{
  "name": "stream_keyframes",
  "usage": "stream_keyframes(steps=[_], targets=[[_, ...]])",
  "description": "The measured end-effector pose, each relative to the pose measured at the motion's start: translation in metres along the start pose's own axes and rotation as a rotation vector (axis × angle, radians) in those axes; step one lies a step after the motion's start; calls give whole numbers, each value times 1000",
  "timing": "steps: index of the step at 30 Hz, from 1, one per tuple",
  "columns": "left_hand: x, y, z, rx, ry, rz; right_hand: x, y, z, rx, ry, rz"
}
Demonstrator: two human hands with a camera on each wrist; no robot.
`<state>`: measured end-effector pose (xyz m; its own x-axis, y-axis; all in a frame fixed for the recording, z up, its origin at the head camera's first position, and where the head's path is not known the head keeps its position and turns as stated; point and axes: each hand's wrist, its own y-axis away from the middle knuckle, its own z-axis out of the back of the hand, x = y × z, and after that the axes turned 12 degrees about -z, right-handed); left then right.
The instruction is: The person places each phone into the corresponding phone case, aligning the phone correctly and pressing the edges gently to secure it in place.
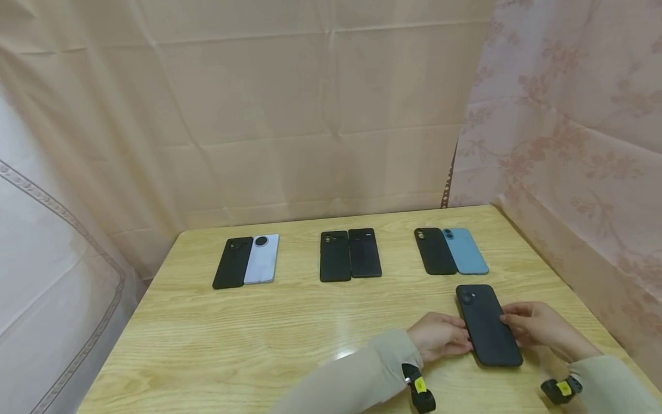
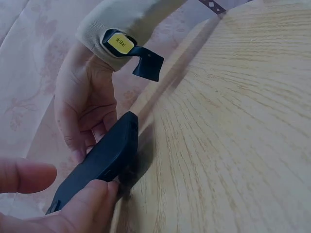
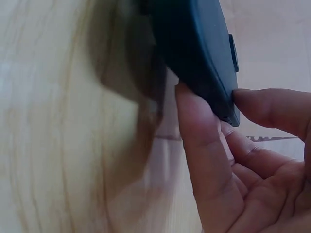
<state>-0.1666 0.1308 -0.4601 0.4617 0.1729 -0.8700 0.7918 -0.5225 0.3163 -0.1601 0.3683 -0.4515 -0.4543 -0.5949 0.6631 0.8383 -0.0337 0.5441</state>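
A black phone (image 1: pixel 488 328), apparently in a matte case, is tilted just above the table at the right, camera side up. My right hand (image 1: pixel 543 328) pinches its right edge, thumb on top and a finger underneath, as the right wrist view shows on the phone (image 3: pixel 197 48). On the other side, my left hand (image 1: pixel 439 335) touches the left edge with its fingers. In the left wrist view the left thumb stands apart from the phone (image 2: pixel 97 158). A shadow lies beneath it on the wood.
Along the back of the table (image 1: pixel 248 333) lie three pairs: a black case (image 1: pixel 233 264) beside a white phone (image 1: pixel 262 264), a black case (image 1: pixel 335 259) beside a dark phone (image 1: pixel 365 256), a black case (image 1: pixel 436 253) beside a blue phone (image 1: pixel 466 253). Curtains hang behind.
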Motion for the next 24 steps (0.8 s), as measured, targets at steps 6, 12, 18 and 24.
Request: stream_keyframes(steps=[6,12,18,24], targets=[[4,-3,-6,-8,-58,-5,-6,-3,0,9,0,10],[6,-4,-12,-2,-136,-25,-6,-4,3,22,33,-4],[2,-6,-15,41,-207,4,-5,-4,6,15,92,-9],[1,-8,-20,20,-249,0,-7,-5,8,-17,164,3]])
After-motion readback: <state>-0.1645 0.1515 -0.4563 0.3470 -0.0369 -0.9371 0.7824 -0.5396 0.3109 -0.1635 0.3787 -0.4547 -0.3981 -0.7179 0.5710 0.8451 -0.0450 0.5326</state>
